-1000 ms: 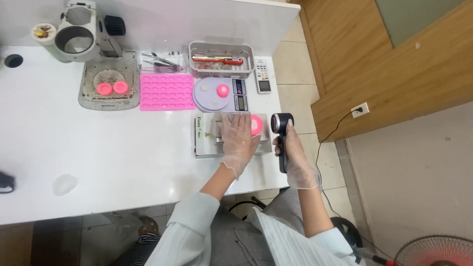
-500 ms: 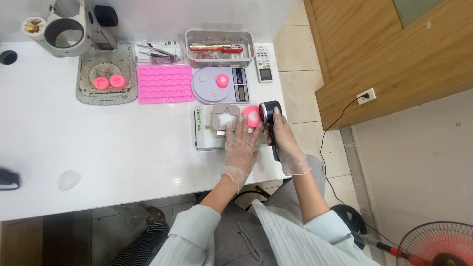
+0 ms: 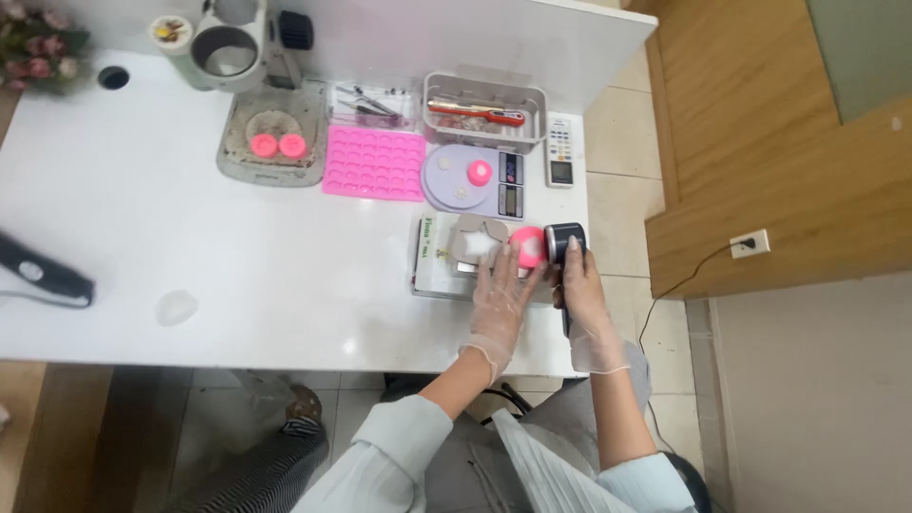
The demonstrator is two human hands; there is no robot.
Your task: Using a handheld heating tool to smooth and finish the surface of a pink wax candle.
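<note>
Gloved left hand [image 3: 501, 290] pinches a round pink silicone piece [image 3: 527, 246]; right hand [image 3: 579, 290] grips a black handheld tool [image 3: 564, 249] against it, work apparently midway.

view: a single head-worn camera is used; no second view is given.
position: it is set high above the seated person, well back from the work.
direction: steeply downward onto the white table [image 3: 237, 285].
coverage: floor and wooden wall [image 3: 760, 142] are taken in at the right of the frame.
</note>
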